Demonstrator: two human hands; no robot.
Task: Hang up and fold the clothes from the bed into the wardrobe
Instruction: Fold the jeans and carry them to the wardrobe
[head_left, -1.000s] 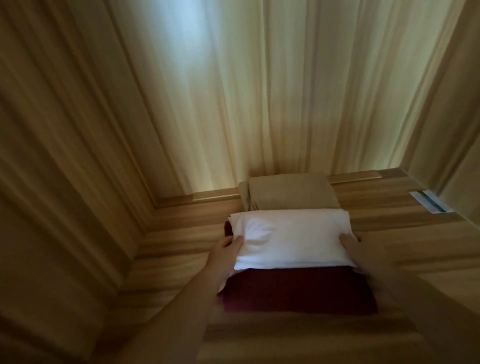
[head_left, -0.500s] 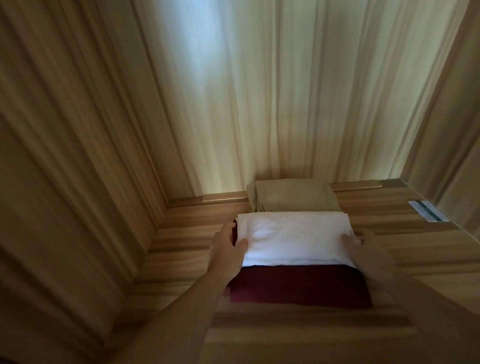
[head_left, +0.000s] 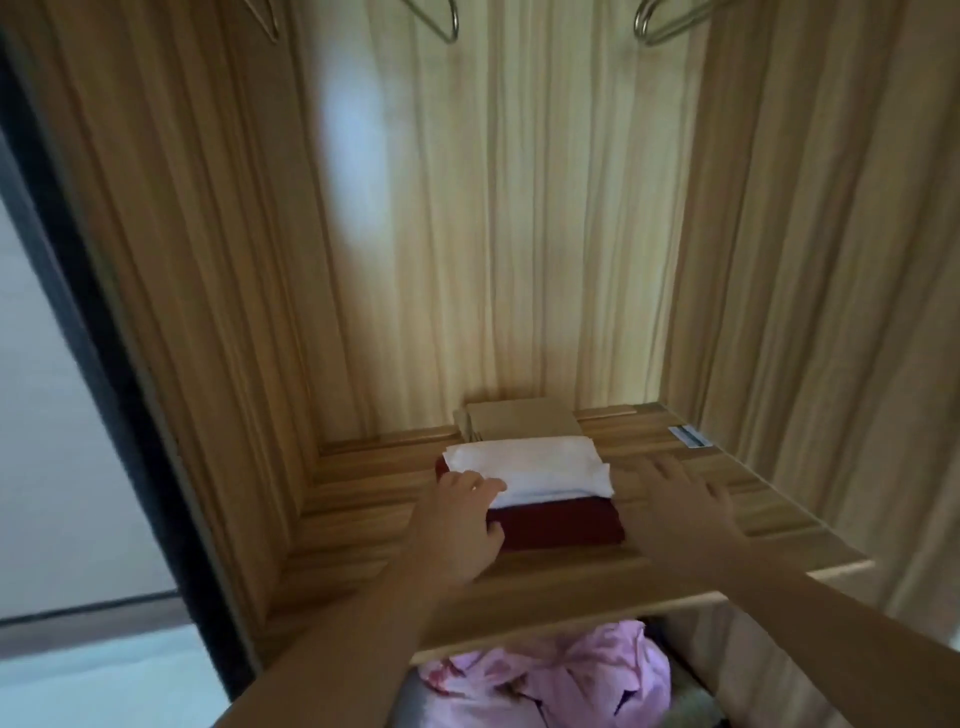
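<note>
Inside the wardrobe (head_left: 519, 234), the folded white garment (head_left: 524, 465) now lies on the maroon one (head_left: 561, 525) mid-shelf (head_left: 727, 499), the right hand (head_left: 680, 499) lifted off, fingers spread, the left hand (head_left: 462, 525) resting loosely at the stack's near-left corner, so this piece looks stowed.

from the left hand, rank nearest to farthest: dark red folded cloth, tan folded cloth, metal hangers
1. Dark red folded cloth: touching the left hand, bottom of the stack.
2. Tan folded cloth: behind the stack, against the back wall.
3. Metal hangers: far overhead at the top.
</note>
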